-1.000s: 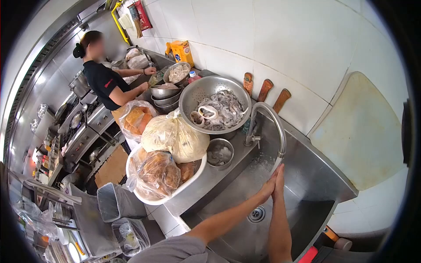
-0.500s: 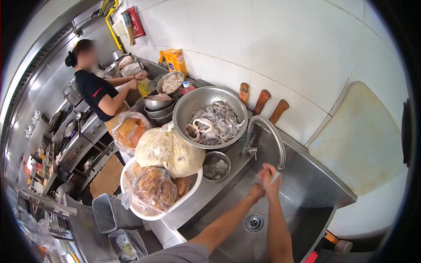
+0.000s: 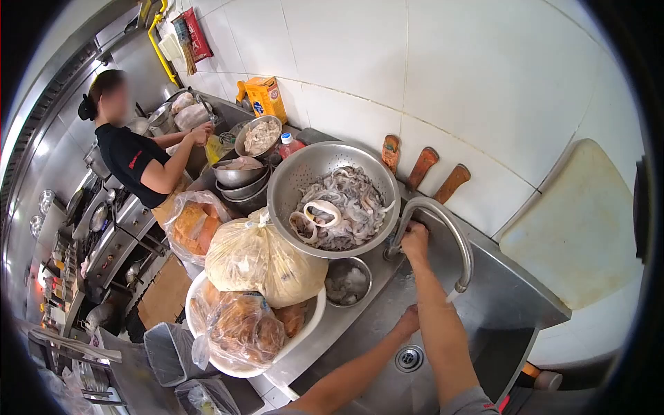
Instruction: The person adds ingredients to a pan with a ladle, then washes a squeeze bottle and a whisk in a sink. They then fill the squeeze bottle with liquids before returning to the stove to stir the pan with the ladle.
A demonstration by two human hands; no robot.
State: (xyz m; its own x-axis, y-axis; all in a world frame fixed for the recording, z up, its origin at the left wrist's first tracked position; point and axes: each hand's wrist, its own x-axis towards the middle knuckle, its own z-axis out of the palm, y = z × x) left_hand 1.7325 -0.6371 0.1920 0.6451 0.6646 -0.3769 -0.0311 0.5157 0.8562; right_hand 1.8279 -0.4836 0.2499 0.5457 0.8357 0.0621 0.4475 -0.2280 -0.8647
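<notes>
My right hand (image 3: 415, 241) is at the base of the curved metal tap (image 3: 465, 249), fingers closed around where its small handle sits; the handle itself is hidden. Lower down, over the steel sink (image 3: 373, 366), hangs my left hand (image 3: 409, 319), its fingers hidden behind my right forearm. A short streak of water shows at the spout, above that forearm. Beside the tap, a big steel colander (image 3: 280, 200) holds raw squid (image 3: 346, 207), with a few pale rings on top. A small steel bowl (image 3: 348, 282) with whitish pieces in liquid stands below the colander.
A white tub (image 3: 315, 319) holds bagged food, under a tied bag (image 3: 256, 259). Knife handles (image 3: 423, 166) stick up along the wall. A cutting board (image 3: 574, 228) leans at right. A co-worker (image 3: 138, 155) works at the far counter, past stacked bowls (image 3: 238, 176).
My hands have separated from under the tap. The right one moved up and left to the tap base; the left stayed low over the sink. The view shifted slightly.
</notes>
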